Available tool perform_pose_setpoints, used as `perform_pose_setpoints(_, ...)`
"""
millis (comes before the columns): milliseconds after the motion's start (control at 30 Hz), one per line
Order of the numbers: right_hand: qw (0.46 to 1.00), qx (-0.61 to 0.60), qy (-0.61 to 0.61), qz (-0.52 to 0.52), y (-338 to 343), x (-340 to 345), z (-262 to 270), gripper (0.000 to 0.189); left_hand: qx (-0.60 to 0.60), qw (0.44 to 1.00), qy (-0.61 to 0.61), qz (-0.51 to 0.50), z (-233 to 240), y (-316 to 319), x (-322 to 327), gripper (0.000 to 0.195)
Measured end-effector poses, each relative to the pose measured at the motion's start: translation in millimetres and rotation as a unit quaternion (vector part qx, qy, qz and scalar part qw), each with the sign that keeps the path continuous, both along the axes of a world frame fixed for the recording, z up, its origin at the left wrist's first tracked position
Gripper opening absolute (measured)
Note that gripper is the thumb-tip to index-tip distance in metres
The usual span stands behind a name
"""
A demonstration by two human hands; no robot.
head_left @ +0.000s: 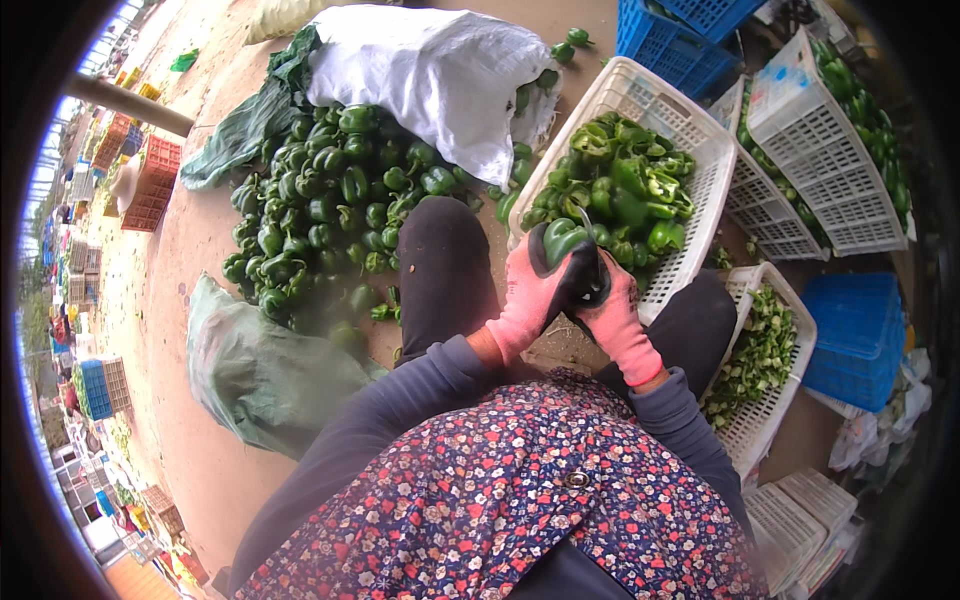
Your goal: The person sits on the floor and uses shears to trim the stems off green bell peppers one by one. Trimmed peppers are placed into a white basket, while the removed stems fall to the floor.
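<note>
Both my hands wear pink knit gloves with black palms, and they meet above the near end of a white plastic crate [694, 135]. A whole green bell pepper [562, 238] is gripped in my left hand [529, 289]. My right hand [616, 304] is closed around a small tool, probably a knife, whose handle is mostly hidden by the fingers. Its thin curved metal blade [585, 220] rises beside the pepper, and I cannot tell whether it touches. Cut, opened green peppers [622, 176] partly fill the crate beyond.
Whole green peppers [322, 195] are heaped at left, between a white woven sack [427, 67] and a green sack [262, 375]. A crate of green scraps [757, 352] stands beside my right knee. Pepper-filled crates [817, 157], blue crates [675, 45] and a blue bin [855, 337] line the right.
</note>
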State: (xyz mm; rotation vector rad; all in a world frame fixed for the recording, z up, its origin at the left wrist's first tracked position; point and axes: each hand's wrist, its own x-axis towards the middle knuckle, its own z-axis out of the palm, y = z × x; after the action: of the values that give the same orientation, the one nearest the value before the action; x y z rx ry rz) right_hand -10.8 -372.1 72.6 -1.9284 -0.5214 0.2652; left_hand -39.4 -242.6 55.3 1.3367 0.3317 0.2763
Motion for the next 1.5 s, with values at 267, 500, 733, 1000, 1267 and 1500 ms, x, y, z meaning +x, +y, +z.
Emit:
perform_pose_setpoints(267, 0.997, 0.056, 0.054, -0.020, -19.0, 4.3, -17.9, 0.054, -0.105, 0.976, 0.127, -0.142, -6.5, 11.5, 12.7, 0.028)
perform_pose_setpoints(500, 0.959, 0.170, 0.222, -0.050, -121.5, 25.6, -34.7, 0.051, -0.206, 0.931, 0.159, -0.256, -5.5, -4.7, 77.3, 0.051)
perform_pose_setpoints(733, 0.818, -0.403, -0.077, -0.404, -435.8, 51.7, -12.5, 0.055, 0.408, 0.909, -0.070, 0.050, -11.2, 119.8, 49.4, 0.061)
perform_pose_setpoints(1000, 0.930, -0.254, -0.148, -0.219, -284.6, 78.4, -31.0, 0.033, 0.530, 0.603, 0.571, 0.170, -140.4, 417.3, -112.0, 0.072)
perform_pose_setpoints(1267, 0.978, -0.162, 0.087, -0.098, -86.8, 35.8, -39.6, 0.044, 0.564, 0.543, 0.615, -0.092, -189.6, 527.1, -140.7, 0.069)
perform_pose_setpoints(1500, 0.964, -0.193, 0.145, -0.109, -51.2, 23.9, -46.4, 0.039, 0.477, 0.579, 0.661, -0.024, -203.6, 512.2, -163.6, 0.052)
